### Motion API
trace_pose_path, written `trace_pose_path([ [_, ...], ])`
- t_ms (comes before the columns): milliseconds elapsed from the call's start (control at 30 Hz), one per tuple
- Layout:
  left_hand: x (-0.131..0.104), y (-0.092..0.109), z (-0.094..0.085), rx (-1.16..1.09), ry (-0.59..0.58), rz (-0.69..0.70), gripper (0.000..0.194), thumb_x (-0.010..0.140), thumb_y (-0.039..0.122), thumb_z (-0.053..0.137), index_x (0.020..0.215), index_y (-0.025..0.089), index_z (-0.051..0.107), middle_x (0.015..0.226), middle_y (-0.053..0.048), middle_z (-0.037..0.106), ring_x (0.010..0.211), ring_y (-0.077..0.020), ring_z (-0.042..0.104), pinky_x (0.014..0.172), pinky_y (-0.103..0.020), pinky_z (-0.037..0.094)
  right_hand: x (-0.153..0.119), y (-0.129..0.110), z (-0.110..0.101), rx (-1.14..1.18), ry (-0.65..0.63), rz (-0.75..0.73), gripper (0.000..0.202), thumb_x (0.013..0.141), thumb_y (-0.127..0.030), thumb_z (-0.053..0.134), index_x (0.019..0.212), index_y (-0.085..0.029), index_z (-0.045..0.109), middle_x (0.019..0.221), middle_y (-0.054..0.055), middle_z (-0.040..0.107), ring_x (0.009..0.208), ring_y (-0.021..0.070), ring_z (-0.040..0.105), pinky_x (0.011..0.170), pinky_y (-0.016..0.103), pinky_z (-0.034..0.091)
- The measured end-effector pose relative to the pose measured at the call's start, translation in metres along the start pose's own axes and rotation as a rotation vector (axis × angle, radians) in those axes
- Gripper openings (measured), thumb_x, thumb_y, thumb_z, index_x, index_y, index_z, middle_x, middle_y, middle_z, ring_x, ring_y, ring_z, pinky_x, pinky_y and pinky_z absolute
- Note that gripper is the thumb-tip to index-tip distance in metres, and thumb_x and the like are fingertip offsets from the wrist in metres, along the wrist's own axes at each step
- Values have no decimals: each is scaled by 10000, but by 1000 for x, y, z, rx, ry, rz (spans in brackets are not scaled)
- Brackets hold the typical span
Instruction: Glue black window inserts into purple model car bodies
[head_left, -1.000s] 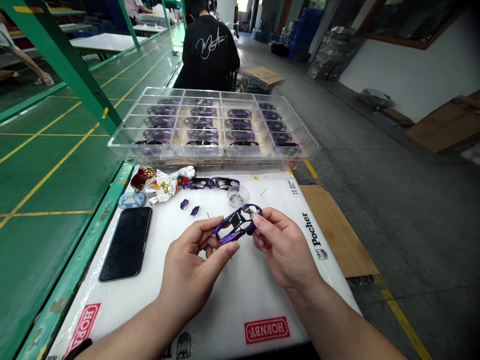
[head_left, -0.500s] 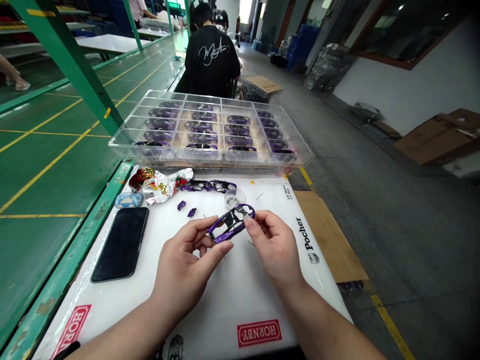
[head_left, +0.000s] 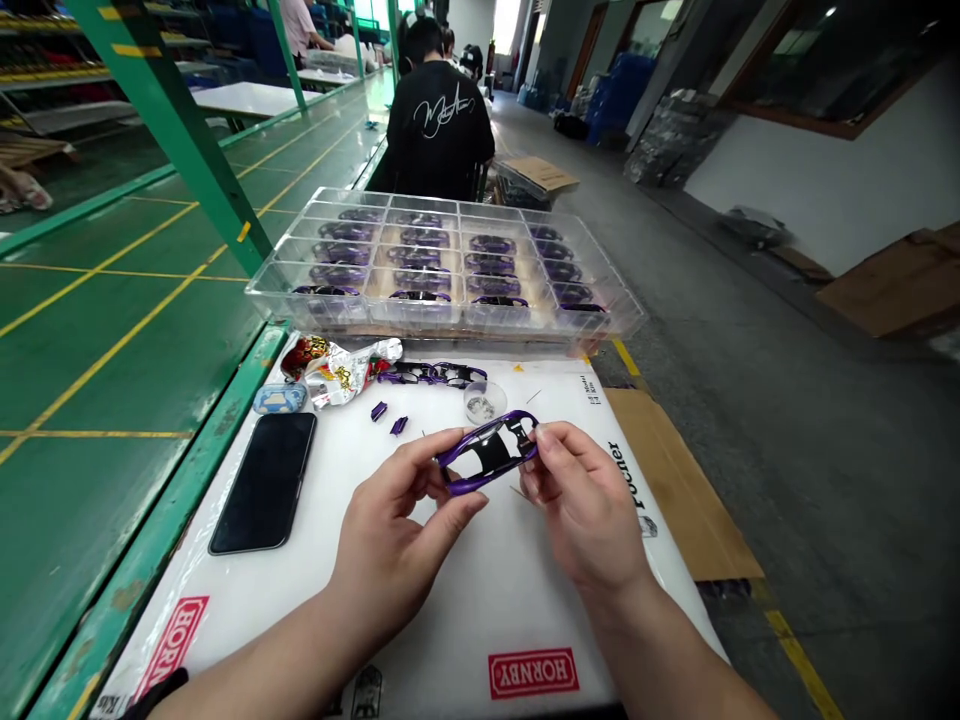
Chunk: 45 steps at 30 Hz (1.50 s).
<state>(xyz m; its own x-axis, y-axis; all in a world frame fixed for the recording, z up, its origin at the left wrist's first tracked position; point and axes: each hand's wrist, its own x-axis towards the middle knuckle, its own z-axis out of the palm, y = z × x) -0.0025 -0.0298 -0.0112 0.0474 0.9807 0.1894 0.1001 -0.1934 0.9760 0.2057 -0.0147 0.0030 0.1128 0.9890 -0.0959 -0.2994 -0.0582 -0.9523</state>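
Note:
A purple and black model car body shell (head_left: 491,452) with open window gaps is held above the white wrapped work surface (head_left: 480,600). My left hand (head_left: 409,510) grips its left end between thumb and fingers. At the right end, my right hand (head_left: 589,490) pinches the shell with thumb and forefinger. Behind it lie more purple car shells (head_left: 433,374), placed end to end. Two small purple parts (head_left: 388,418) rest to their left. A small round clear dish (head_left: 484,403) sits just beyond the held shell.
A clear compartment tray (head_left: 450,318) with several purple shells stands at the back. On the left are a black phone (head_left: 264,483), a blue and white oval object (head_left: 280,398) and a crumpled foil wrapper (head_left: 341,370). Ahead sits a person in a black shirt (head_left: 441,130).
The view has shifted, so everything appears a little further right. The car shell has turned in my hands and shows more of its openings; both hands still hold it.

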Motion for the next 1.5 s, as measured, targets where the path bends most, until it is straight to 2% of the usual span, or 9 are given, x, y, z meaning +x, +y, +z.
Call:
trace_pose_path([
  [67, 0, 0, 1, -13, 5, -21, 506, 1015, 334, 904, 1506, 327, 782, 1352, -92, 833, 1092, -247, 811, 984, -386, 648, -1, -3, 2, 34, 1, -2, 388, 1010, -567, 906, 909, -225, 752, 737, -8, 613, 663, 146, 517, 633, 296, 408],
  [200, 0, 0, 0, 13, 21, -60, 535, 1019, 354, 901, 1536, 311, 770, 1358, -111, 828, 1147, -282, 817, 1021, -422, 655, -5, -5, 3, 96, 7, -3, 388, 1005, -536, 916, 852, -227, 739, 725, -9, 596, 639, 148, 501, 622, 315, 407],
  [433, -7, 2, 2, 16, 46, -16, 522, 1100, 339, 789, 1613, 340, 689, 1425, -126, 765, 1114, -262, 799, 994, -426, 694, -12, -3, 3, 67, -28, 5, 403, 1027, -564, 906, 858, -231, 754, 703, -5, 591, 637, 156, 501, 625, 328, 398],
  [533, -7, 3, 3, 13, 66, 0, 540, 1061, 342, 838, 1587, 328, 716, 1472, -134, 754, 1128, -270, 790, 1020, -431, 699, -14, -4, 4, 86, -48, 18, 398, 1028, -556, 909, 859, -227, 759, 697, -4, 592, 630, 150, 502, 614, 321, 395],
  [733, -5, 0, 2, -17, 90, -36, 620, 992, 342, 928, 1575, 295, 722, 1497, -144, 781, 1169, -286, 800, 1067, -439, 688, -14, -6, 8, 174, -40, 97, 432, 949, -549, 979, 810, -210, 752, 657, -9, 588, 568, 116, 474, 556, 280, 339],
  [900, -5, 2, 3, 4, 111, -7, 642, 940, 304, 972, 1541, 291, 746, 1413, -121, 810, 1086, -259, 791, 997, -406, 696, -14, -6, 8, 147, -45, 89, 433, 968, -553, 960, 807, -212, 749, 666, -2, 586, 581, 126, 477, 564, 291, 367],
  [1167, -8, 3, 4, -10, 100, 46, 629, 991, 239, 920, 1575, 335, 707, 1432, -103, 785, 1062, -216, 767, 985, -363, 682, -17, -5, 6, 104, -71, 74, 401, 998, -550, 935, 834, -220, 778, 688, 2, 595, 620, 140, 500, 607, 307, 393],
  [1500, -5, 7, 5, -51, 112, 34, 592, 982, 254, 928, 1536, 290, 725, 1444, -125, 784, 1024, -216, 759, 951, -368, 686, -16, 0, 4, 119, -75, 61, 354, 1017, -516, 923, 857, -228, 792, 734, 7, 598, 654, 145, 504, 632, 305, 407],
])
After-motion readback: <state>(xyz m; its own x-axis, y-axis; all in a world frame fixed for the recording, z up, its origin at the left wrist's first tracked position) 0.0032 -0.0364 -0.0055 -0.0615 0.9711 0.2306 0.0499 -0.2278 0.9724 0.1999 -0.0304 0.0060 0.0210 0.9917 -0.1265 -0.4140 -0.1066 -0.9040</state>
